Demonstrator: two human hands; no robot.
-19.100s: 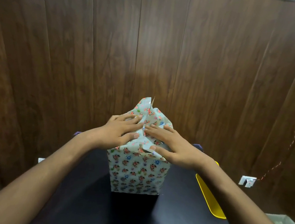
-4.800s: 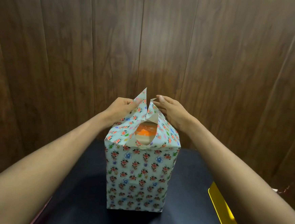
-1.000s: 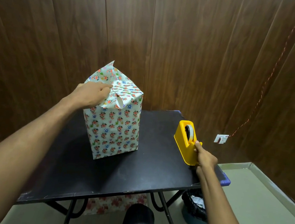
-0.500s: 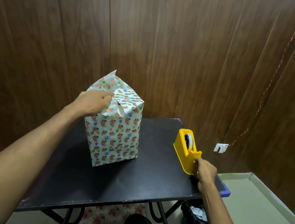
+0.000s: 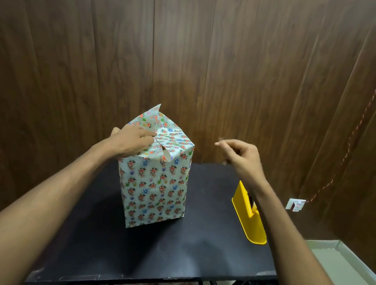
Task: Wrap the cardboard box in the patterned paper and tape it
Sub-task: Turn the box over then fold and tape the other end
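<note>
we see the wrapped cardboard box standing upright on the black table, its long axis vertical, left of centre. our left hand rests on the folded floral paper flaps at the top left, fingers pressing them down. our right hand hovers to the right of the box top, near it but apart, fingertips pinched; whether a strip of tape sits between them we cannot tell. the yellow tape dispenser stands at the right, partly behind that forearm. the open flap seam lies left of the right hand, so that hand likely travels left. no writing is readable.
</note>
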